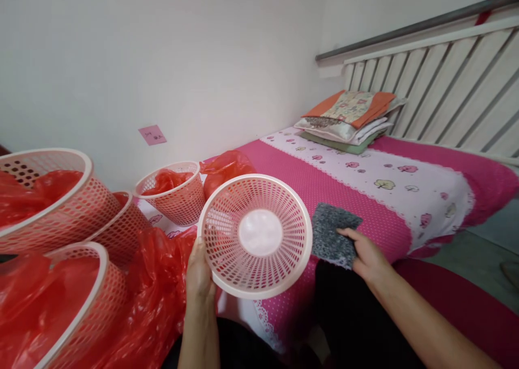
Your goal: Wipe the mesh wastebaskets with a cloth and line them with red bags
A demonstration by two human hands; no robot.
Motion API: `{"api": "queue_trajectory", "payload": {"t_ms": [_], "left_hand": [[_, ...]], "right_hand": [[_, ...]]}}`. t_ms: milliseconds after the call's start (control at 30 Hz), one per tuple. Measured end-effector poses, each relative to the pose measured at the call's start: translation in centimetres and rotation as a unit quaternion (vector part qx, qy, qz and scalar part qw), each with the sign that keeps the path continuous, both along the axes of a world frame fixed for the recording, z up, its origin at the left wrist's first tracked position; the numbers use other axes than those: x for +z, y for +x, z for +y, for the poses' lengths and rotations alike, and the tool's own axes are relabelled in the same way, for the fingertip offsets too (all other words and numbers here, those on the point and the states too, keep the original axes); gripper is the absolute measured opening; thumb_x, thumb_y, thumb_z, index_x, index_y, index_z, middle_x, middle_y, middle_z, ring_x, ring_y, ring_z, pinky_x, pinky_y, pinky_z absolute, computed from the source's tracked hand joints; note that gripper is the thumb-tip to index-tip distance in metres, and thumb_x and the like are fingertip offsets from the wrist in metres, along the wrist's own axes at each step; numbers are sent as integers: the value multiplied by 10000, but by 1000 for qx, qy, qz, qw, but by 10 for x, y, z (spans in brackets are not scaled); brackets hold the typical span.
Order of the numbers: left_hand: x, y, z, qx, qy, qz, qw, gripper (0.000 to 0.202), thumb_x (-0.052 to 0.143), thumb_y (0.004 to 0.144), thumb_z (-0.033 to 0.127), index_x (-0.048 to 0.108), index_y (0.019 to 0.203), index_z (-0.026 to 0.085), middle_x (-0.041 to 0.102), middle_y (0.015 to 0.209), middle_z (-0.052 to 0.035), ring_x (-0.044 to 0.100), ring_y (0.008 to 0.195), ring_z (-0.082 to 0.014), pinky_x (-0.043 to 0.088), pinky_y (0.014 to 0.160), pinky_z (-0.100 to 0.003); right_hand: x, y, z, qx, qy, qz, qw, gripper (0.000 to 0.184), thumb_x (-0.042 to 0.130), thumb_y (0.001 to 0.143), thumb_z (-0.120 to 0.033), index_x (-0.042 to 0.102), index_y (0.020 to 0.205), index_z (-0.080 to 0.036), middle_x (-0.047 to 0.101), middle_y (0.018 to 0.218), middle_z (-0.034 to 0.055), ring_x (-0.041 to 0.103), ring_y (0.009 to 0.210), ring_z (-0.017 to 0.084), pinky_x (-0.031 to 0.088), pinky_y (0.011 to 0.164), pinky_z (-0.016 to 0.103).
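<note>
Over the near part of the bedspread (365,196), the pale pink basket (260,232), used here as landmark, is tilted with its mouth toward the viewer; whether its base touches the bed cannot be told. The left hand (199,274) is closed at its left rim, thumb in front, the other fingers hidden. This one-sided grip probably serves to keep the inside exposed. Just right of the basket and apart from it, the right hand (367,255) pinches a grey cloth (334,236) near its lower right corner, one digit over it, the rest obscured; most of its face is thereby uncovered. Left of the basket, three baskets (87,215) stand close together, red plastic visible inside, presumably as liners. Behind the basket and to the right, pillows (351,118) are piled, apparently to save bed space.
</note>
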State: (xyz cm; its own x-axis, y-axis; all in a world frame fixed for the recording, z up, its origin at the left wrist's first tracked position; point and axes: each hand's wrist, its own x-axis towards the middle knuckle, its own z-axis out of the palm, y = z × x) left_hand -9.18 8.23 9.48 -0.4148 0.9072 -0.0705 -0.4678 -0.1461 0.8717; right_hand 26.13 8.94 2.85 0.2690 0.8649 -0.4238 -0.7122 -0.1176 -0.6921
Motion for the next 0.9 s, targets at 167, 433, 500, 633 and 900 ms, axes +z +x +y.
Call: {"api": "queue_trajectory", "payload": {"t_ms": [167, 433, 500, 633, 900], "left_hand": [[-3, 9, 0, 16, 15, 24, 999, 342, 598, 976, 395, 729, 1226, 204, 765, 1244, -94, 712, 1178, -254, 448, 1176, -505], [-5, 1, 2, -4, -4, 55, 998, 403, 652, 941, 452, 705, 1266, 220, 748, 1270, -84, 718, 1121, -229, 500, 1111, -460], [-6, 0, 2, -4, -7, 64, 998, 416, 664, 935, 455, 699, 1278, 223, 747, 1265, -77, 705, 1149, -226, 492, 1118, -439], [-4, 12, -5, -27, 6, 69, 997, 464, 694, 910, 463, 681, 1309, 225, 740, 1273, -81, 706, 1130, -239, 521, 1082, -455], [10, 44, -11, 41, -30, 45, 998, 272, 586, 971, 333, 734, 1177, 235, 768, 1138, -43, 731, 985, -187, 540, 1050, -427]], "right_hand": [[-24, -21, 3, 108, -77, 31, 991, 150, 681, 771, -98, 717, 895, -174, 814, 761, 77, 789, 673, 255, 681, 773, 402], [-43, -23, 7, 162, -2, 63, 985, 257, 697, 800, -223, 751, 1047, -176, 834, 889, 110, 810, 880, 310, 660, 871, 455], [-41, -22, 7, 168, -3, 72, 983, 259, 700, 804, -227, 752, 1052, -174, 834, 889, 111, 810, 880, 310, 662, 867, 455], [-36, -23, 11, 178, -12, 89, 980, 217, 692, 808, -220, 748, 1012, -173, 833, 862, 105, 810, 814, 294, 666, 832, 438], [-36, -20, 17, 150, -22, 120, 981, 127, 666, 820, -241, 735, 911, -184, 822, 787, 83, 791, 684, 270, 668, 725, 413]]}}
